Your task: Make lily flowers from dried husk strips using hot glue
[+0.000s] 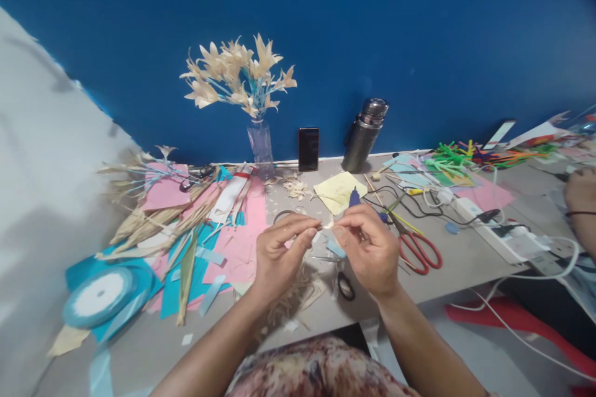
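Pinching in the head view, the left hand (282,251) and right hand (370,248) meet over the table (447,285), thumb and fingertips of each closed on a small pale piece (328,223) that bridges the narrow gap between them. How firmly each grips it I cannot tell. Just beyond the piece lies a yellow sheet (336,193), with a dark blue object (354,197) partly hidden behind the right hand. Red-handled scissors (426,252) rest near that hand's outer side, while a black scissor handle (346,286) shows below, between the wrists. Left of the left hand, pink paper (230,254) lies among dried husks (144,220), and a ribbon spool (100,293) sits farther left. Toward the blue wall (395,31), pale flowers (233,71) stand in a clear bottle (261,146), then come a phone (308,149) and a metal flask (364,139). Another person's arm (582,192) shows at the right edge.
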`<state>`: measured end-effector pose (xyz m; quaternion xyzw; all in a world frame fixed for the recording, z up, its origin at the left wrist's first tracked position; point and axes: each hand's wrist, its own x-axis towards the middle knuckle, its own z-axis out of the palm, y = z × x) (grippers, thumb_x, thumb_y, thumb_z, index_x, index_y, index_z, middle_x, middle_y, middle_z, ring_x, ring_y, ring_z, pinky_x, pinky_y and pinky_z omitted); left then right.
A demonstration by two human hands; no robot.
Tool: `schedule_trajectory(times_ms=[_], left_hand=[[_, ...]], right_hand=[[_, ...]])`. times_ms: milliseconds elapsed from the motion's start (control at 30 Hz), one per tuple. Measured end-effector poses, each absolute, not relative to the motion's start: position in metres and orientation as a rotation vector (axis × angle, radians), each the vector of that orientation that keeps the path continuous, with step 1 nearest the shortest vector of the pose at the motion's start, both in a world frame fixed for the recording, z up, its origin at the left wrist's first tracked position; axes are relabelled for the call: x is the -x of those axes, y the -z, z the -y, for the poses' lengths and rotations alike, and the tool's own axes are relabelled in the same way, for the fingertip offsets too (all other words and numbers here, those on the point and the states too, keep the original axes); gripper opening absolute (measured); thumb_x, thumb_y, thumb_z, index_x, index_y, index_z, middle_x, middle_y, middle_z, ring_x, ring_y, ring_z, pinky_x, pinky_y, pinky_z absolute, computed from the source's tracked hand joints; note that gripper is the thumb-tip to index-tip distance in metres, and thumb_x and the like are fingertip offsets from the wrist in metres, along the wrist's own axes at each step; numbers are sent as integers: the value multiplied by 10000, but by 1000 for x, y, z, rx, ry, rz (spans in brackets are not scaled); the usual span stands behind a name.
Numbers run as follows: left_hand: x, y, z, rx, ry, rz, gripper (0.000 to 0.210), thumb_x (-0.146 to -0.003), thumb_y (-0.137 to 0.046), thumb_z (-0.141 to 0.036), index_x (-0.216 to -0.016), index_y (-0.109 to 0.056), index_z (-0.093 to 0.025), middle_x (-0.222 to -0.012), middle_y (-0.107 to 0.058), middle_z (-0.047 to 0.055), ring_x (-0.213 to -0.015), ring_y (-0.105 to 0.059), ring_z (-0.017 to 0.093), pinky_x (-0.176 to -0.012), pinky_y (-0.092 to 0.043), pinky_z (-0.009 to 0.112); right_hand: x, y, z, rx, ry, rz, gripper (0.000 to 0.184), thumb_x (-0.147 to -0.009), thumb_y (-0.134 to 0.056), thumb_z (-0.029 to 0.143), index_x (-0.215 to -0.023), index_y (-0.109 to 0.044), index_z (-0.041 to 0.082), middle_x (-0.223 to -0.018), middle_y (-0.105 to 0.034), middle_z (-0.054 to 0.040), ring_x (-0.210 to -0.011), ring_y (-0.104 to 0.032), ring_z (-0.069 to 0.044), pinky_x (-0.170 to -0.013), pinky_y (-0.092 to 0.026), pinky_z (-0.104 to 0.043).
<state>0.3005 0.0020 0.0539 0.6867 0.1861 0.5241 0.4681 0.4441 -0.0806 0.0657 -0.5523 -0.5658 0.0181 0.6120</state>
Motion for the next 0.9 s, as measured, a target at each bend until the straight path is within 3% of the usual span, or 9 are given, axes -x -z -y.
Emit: schedule_trajectory(times_ms=[100,233,433,567,900], left_hand=[[-298,-55,-2,-1563,-1236,-516,147,-863,-712,-165,-937,-819,-233,-821,-744,42,-605,-614,122,-546,-497,241],[-296,-56,-2,-1562,-1167,-602,56,-822,-742,-174,-799,-791,-191,-789,-695,40,-616,-595,122,-555,-476,242],[-298,-45,-8,-1137,-1012,-553,155,-775,-802,-271,-741,-687,-173,-697,-629,-7,-511,-518,75,-523,-383,225],[-297,-34,-13,-780,-914,-455,303,-689,-877,-276,-722,-598,-164,-714,-649,-21,-454,-462,39,-500,-320,205],[-292,-15,-12,-635,-815,-410,317,-735,-858,-248,-737,-556,-151,-742,-614,-31,-456,-415,18,-488,-310,189]], right_hand=[[-444,-67,79,1271,-25,1327,61,-912,-668,161,-860,-672,193,-844,-603,-24,-716,-545,-144,-604,-427,-275],[-441,-69,76,1265,41,1390,72,-910,-663,134,-868,-682,189,-835,-610,-22,-717,-549,-140,-620,-441,-270],[-440,-67,76,1248,12,1375,103,-930,-635,143,-1006,-686,191,-857,-629,-25,-691,-542,-135,-628,-452,-270],[-438,-52,79,1308,-98,1389,96,-946,-607,152,-890,-670,199,-794,-633,-12,-660,-543,-132,-607,-434,-261],[-423,-13,80,1405,-326,1504,170,-957,-562,204,-835,-680,196,-755,-643,-17,-670,-576,-149,-624,-435,-261]])
